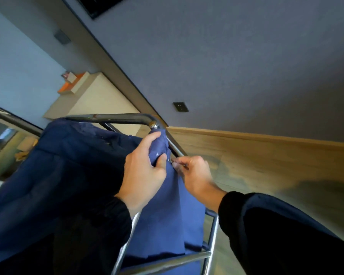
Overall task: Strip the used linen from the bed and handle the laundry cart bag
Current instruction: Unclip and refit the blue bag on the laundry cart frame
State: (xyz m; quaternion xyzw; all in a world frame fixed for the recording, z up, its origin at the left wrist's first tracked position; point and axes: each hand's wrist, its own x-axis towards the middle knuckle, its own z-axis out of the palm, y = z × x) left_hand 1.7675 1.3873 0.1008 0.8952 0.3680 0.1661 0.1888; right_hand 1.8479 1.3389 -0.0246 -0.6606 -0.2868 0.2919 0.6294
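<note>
A dark blue laundry cart bag (72, 165) hangs inside a chrome tube cart frame (117, 117) that fills the lower left. My left hand (145, 169) grips the bag's corner fabric just below the frame's top corner knob (153, 124). My right hand (193, 173) is right beside it, fingertips pinching a small fastener at the edge of that same corner. Both forearms wear dark sleeves. No bed or linen shows in the view.
A grey wall with a dark socket plate (180, 106) rises behind the cart above a wooden skirting (266, 143). Pale wood floor (286, 175) lies to the right. A cream cabinet (91, 102) with an orange box (72, 84) stands at the left.
</note>
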